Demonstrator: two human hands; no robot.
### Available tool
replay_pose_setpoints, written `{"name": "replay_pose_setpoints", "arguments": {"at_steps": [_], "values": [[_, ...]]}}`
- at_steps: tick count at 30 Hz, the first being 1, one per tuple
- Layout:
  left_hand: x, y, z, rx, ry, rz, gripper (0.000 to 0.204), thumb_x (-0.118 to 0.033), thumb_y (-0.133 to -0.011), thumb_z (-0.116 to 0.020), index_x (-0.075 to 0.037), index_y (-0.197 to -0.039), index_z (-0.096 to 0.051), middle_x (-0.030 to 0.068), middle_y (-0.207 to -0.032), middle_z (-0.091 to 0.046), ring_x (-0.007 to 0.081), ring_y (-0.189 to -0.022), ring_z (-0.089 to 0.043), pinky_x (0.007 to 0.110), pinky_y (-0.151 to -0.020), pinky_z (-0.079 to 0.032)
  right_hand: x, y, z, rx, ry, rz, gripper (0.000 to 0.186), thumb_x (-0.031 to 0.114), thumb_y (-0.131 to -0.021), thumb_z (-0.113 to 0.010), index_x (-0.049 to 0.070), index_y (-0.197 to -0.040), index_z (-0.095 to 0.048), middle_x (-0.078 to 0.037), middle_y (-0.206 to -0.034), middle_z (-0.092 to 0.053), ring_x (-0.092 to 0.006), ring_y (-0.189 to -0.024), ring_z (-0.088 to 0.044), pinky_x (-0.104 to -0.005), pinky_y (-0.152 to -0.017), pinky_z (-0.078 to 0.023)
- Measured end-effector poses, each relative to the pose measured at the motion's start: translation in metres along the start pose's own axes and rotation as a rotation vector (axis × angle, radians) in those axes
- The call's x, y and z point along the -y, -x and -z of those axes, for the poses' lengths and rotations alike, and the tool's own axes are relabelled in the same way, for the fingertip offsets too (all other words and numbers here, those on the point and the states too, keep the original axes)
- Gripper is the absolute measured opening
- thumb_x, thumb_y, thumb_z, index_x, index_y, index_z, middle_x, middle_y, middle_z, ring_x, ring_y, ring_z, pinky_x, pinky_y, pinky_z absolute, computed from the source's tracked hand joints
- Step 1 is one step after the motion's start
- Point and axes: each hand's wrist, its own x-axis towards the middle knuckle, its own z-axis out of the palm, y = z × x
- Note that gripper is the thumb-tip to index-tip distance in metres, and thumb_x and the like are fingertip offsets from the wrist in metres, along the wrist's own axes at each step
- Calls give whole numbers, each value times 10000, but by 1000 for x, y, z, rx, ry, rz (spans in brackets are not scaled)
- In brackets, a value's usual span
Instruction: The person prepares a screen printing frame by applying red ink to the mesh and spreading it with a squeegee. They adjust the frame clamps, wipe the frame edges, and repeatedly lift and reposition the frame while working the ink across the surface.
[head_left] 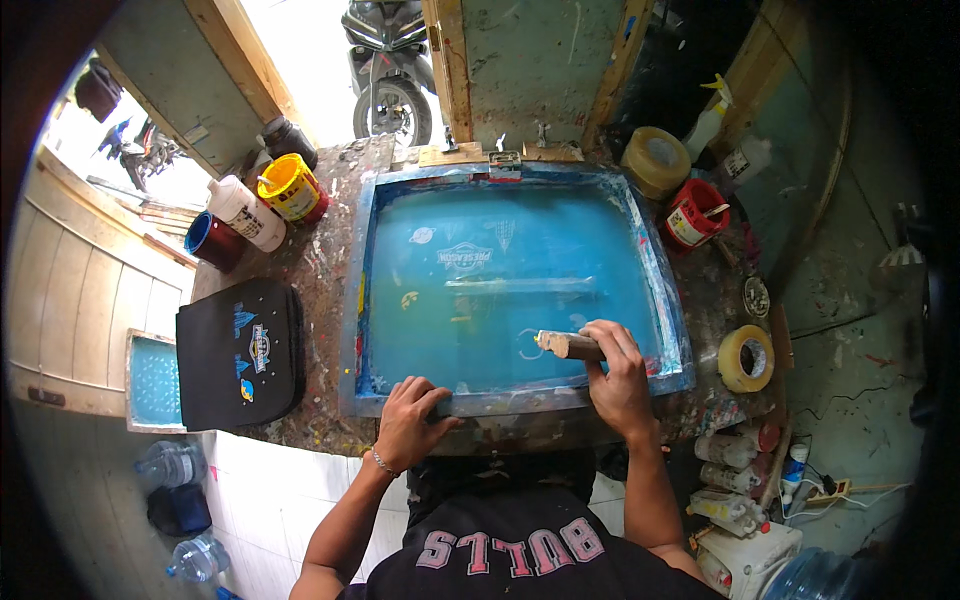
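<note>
Nearest, see pink-lettered black shirt (510, 555); beyond, yellow-tipped wooden block (572, 346) clasped by right hand (620, 385), and loosely spread left hand (408, 420) touching blue-meshed screen (500, 340) with pale lettered emblem (467, 257).

A big blue screen (560, 235) is lying over the tabletop (325, 350). It is having four sides, and its edges are looking messy with old paint. Its thin middle part is shining blue, and a yellow-green patch is spreading on the left. Pale pictures are showing there: a ringed planet, a tower and a badge. A whitish streak is running across the middle. A brown wooden block (572, 346) is sitting in the right fingers (622, 350), over the screen's near right part, its yellow-tipped end pointing left.
</note>
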Motion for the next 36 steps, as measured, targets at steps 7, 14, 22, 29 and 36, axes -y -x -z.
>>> {"name": "replay_pose_setpoints", "arguments": {"at_steps": [7, 14, 22, 29, 36], "values": [[1, 2, -5, 17, -18, 17, 401, -191, -708, -856, -46, -1044, -692, 98, -990, -597, 298, -972, -571, 398, -860, -458, -1, -1, -1, 15, -11, -1, 392, -127, -777, -650, 5, -1146, -631, -153, -1185, -640, -369, -1139, -604, -467, -985, -476], [6, 3, -15, 37, -23, 32, 415, -154, -696, -855, -49, -1056, -676, 102, -986, -589, 305, -971, -566, 407, -855, -450, -6, -1, -4, 22, -36, -29, 387, -136, -773, -644, 1, -1135, -629, -155, -1171, -642, -373, -1134, -605, -463, -979, -480], [10, 4, -23, 77, -2, 64, 427, -132, -679, -852, -51, -1049, -655, 111, -984, -569, 314, -980, -555, 416, -862, -446, -12, -11, -10, 44, -49, -47, 381, -144, -772, -638, -4, -1126, -630, -164, -1155, -643, -384, -1112, -613, -463, -965, -487], [16, 1, -29, 134, 29, 90, 415, -109, -679, -846, -42, -1037, -648, 115, -982, -561, 319, -978, -552, 420, -864, -445, -19, -27, -20, 103, -40, -40, 389, -150, -759, -628, -9, -1122, -632, -165, -1147, -644, -381, -1110, -616, -460, -966, -492], [20, -1, -29, 145, 48, 72, 422, -112, -677, -848, -41, -1037, -639, 114, -977, -556, 315, -970, -550, 416, -860, -445, -24, -41, -31, 122, -28, -28, 382, -151, -756, -625, -13, -1112, -631, -166, -1135, -649, -382, -1094, -628, -463, -961, -497]]}}
